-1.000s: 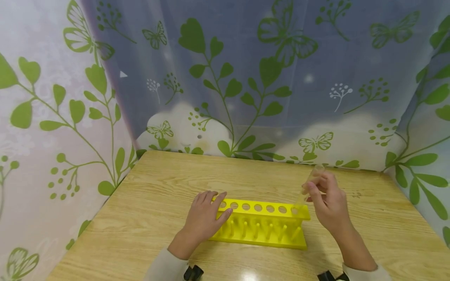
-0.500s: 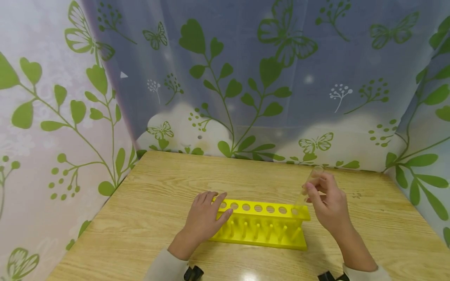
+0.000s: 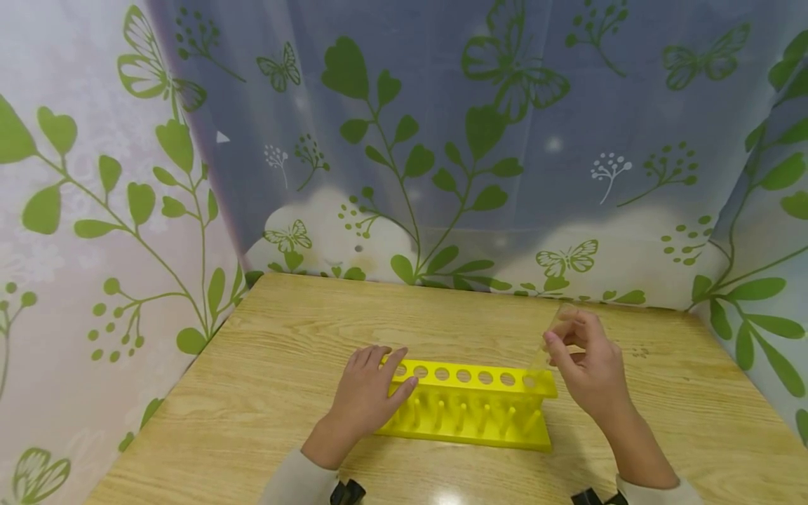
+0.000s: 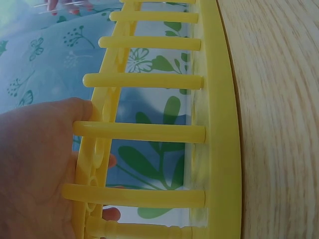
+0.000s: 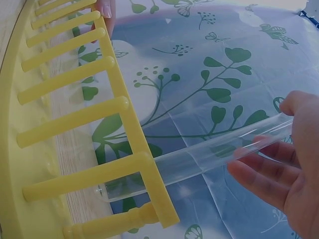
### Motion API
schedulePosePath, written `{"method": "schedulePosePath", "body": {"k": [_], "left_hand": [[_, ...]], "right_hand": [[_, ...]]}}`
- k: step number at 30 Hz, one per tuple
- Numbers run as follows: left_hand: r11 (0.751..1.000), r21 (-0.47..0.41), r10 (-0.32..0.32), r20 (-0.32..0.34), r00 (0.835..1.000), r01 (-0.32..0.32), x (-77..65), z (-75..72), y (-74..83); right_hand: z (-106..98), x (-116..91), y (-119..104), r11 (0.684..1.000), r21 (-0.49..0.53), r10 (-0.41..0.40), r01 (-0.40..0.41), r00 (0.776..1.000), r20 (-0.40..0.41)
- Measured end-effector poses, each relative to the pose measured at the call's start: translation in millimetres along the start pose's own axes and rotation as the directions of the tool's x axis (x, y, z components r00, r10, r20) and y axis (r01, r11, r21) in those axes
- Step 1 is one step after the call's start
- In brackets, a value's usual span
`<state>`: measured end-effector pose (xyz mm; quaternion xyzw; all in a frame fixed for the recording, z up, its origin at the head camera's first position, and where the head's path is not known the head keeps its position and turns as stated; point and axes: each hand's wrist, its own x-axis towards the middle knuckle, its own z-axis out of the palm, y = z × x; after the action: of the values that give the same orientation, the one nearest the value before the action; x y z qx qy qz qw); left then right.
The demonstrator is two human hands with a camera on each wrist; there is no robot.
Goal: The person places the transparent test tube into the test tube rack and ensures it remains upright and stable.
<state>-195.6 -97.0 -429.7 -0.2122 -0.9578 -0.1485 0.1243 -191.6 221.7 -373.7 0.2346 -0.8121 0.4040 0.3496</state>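
Observation:
A yellow test tube rack (image 3: pixel 467 438) stands on the wooden table, a row of round holes in its top bar and upright pegs below. My left hand (image 3: pixel 369 393) holds its left end; in the left wrist view the thumb lies on one side of the top bar and fingertips show on the other. Between thumb and fingers, my right hand (image 3: pixel 590 361) pinches a clear glass test tube (image 5: pixel 194 157). The tube leans to the right, its rounded lower end through the rack's rightmost hole and short of the base. Its upper end is partly hidden by the fingers.
Patterned cloth (image 3: pixel 404 140) with leaves and butterflies hangs behind the wooden table (image 3: pixel 303 308) and along both sides. Black straps (image 3: pixel 347 491) sit at both wrists. A bright light reflection shows near the table's front.
My right hand has shifted only slightly, and the tube's upper end sits a little lower between the fingers. The left hand and the rack have kept their places.

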Motion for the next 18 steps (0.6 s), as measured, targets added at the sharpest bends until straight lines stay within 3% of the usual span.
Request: {"method": "schedulePosePath", "body": {"k": [18], "left_hand": [[1.000, 0.004, 0.004, -0.016, 1.000, -0.004, -0.4, 2.5, -1.1]], "right_hand": [[-0.8, -1.9, 1.5, 0.995, -0.074, 0.063, -0.060, 0.997, 0.039]]}}
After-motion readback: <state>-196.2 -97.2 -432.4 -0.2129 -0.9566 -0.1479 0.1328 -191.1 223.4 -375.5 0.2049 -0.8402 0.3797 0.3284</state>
